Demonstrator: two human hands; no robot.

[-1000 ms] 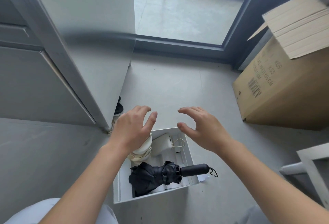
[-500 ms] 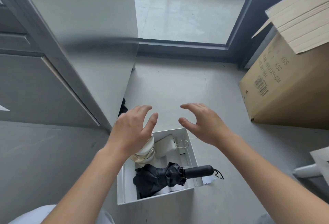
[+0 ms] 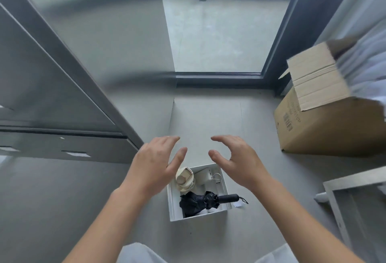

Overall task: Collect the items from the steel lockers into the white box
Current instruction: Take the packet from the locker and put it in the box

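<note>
The white box (image 3: 171, 204) stands on the grey floor (image 3: 208, 120), directly in front of the person and just beside the corner of the steel lockers (image 3: 62, 78).

Three items are contained in the box:
- A black folding umbrella (image 3: 196, 204) is laid across the near half, with its handle projecting over the right wall.
- A cream-coloured container (image 3: 184, 180) is set in the far left corner.
- A white block-shaped item with a thin looped cord (image 3: 203, 176) is placed to the right of the container, against the far wall.

The left hand (image 3: 154, 164) and the right hand (image 3: 236, 162) are held in the air above the far edge of the box, apart from each other, with the palms turned inward. Both hands are released. The fingers are loosely curved and nothing is grasped. No item in the box is touched by either hand.

A brown cardboard box (image 3: 334, 131) with a raised flap is located well apart to the right. A glazed door (image 3: 219, 32) is situated beyond the floor area.
</note>
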